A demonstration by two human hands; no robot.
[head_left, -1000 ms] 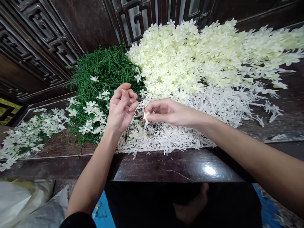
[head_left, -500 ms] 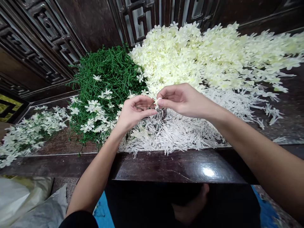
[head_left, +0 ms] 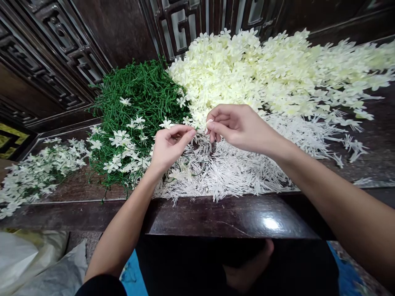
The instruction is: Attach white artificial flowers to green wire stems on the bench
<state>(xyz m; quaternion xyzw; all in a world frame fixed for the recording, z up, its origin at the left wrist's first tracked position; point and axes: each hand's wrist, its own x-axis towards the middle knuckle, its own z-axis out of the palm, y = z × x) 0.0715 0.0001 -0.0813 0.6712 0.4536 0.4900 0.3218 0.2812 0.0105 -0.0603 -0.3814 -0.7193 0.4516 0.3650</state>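
Note:
My left hand [head_left: 169,149] is closed in a pinch on a thin green plastic stem [head_left: 196,128], whose tip sticks out past the thumb. Just to its right, my right hand [head_left: 240,128] pinches a small white artificial flower [head_left: 207,124], mostly hidden by the fingertips. A small gap separates the stem tip from the flower. Below both hands spreads a heap of thin white plastic stamens [head_left: 243,170]. Behind them lie a pile of loose cream-white petals [head_left: 234,74] and a tangle of green stems [head_left: 135,88].
Flowered stems [head_left: 119,142] rest on the green pile's front. More of them form a bunch [head_left: 46,164] at the left of the dark wooden bench [head_left: 216,216]. A carved wooden back [head_left: 123,31] rises behind. Pale bags [head_left: 40,259] sit on the floor at lower left.
My hands have drawn slightly apart. The white flower, earlier close between both sets of fingertips, is now in my right fingers only, and the green stem tip shows at my left fingertips.

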